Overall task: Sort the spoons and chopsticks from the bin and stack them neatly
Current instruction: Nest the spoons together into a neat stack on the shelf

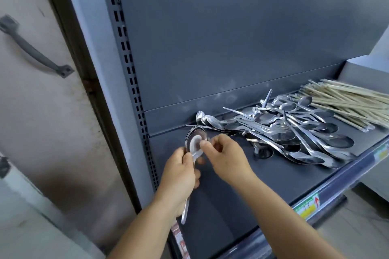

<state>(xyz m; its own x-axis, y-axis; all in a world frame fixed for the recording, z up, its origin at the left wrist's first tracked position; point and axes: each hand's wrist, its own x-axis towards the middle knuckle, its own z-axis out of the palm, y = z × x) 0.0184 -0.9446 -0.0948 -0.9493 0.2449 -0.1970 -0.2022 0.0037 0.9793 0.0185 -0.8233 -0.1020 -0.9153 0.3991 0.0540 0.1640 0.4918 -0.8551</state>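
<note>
Fingers of the left hand (180, 171) clamp a nested stack of spoons (194, 143) while the right hand (226, 159) pinches its top bowl, mid-stacking; next likely reaches right to the loose spoon pile (294, 132), chopsticks (347, 103) beyond.

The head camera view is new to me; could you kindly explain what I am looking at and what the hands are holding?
The camera sits on a person's head, looking down at their bare hands; there is no machine. The left hand grips a small stack of metal spoons, bowls up, handles hanging below the palm. The right hand pinches the top spoon's bowl with its fingers. On the dark grey shelf lies a loose pile of spoons, and further right a bundle of chopsticks.
</note>
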